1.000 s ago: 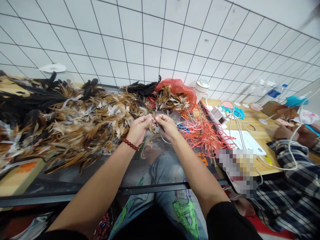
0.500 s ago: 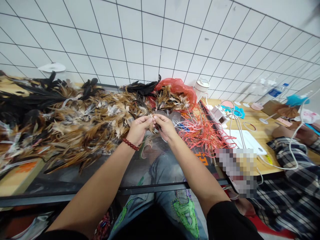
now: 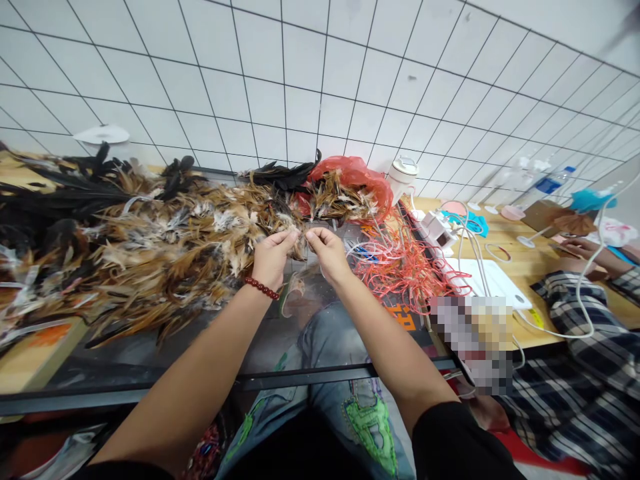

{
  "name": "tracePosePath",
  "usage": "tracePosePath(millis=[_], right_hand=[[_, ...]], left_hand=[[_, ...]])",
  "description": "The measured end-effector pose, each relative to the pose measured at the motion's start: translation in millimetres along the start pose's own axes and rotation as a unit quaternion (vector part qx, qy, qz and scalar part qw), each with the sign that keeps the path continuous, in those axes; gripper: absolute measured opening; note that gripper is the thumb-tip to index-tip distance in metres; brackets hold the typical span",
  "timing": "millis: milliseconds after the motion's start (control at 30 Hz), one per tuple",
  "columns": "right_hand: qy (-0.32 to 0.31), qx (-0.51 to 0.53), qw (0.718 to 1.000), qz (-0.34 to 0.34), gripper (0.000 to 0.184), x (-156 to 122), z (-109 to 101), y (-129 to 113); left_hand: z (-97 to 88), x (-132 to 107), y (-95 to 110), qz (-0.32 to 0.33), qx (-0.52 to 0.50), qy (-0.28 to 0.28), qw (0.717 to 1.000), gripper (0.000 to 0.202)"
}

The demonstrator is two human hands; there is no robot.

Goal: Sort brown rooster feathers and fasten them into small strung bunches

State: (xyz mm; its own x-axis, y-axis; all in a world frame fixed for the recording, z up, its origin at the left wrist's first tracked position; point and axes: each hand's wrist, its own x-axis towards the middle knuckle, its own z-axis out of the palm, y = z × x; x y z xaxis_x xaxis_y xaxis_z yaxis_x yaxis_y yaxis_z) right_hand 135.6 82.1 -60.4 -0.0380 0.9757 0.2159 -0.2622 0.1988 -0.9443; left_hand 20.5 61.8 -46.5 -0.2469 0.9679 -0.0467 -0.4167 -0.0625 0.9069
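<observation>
My left hand (image 3: 273,259), with a dark red bead bracelet (image 3: 261,289) at its wrist, pinches a small brown feather (image 3: 301,251) between thumb and forefinger. Just beside it my right hand (image 3: 329,255) is closed in a pinch, its fingertips a little apart from the left ones. What the right fingers hold, if anything, is too small to make out. A large heap of brown, white and black feathers (image 3: 185,233) spreads to the left of my hands. Behind them, more feathers (image 3: 337,197) lie in a red plastic bag (image 3: 353,172).
Tangled red and white cords (image 3: 400,267) lie right of my hands. Farther right are a white plastic board (image 3: 493,283), white cables and a lidded white container (image 3: 403,175). Another person's plaid sleeve (image 3: 570,303) reaches over the right end. A tiled wall (image 3: 305,73) stands behind the table.
My hands have moved slightly apart, so a gap now shows between their fingertips. At the right edge, the other person's hand has shifted.
</observation>
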Motion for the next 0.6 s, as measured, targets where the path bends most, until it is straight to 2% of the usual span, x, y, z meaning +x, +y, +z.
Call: tracePosePath(millis=[233, 433, 600], right_hand=[[-0.002, -0.074, 0.997, -0.018, 0.028, -3.5, 0.7, -3.2], [0.003, -0.119, 0.993, -0.020, 0.026, -1.6, -1.2, 2.6], [0.031, -0.187, 0.980, -0.069, 0.015, -6.4, -0.3, -5.0]], left_hand=[[1.2, -1.6, -1.7, -0.003, -0.015, -0.010, 1.000, 0.033], [0.5, -1.6, -4.9, -0.012, -0.021, -0.038, 0.999, 0.044], [-0.2, 0.2, -9.8, 0.004, -0.017, -0.025, 1.000, 0.043]])
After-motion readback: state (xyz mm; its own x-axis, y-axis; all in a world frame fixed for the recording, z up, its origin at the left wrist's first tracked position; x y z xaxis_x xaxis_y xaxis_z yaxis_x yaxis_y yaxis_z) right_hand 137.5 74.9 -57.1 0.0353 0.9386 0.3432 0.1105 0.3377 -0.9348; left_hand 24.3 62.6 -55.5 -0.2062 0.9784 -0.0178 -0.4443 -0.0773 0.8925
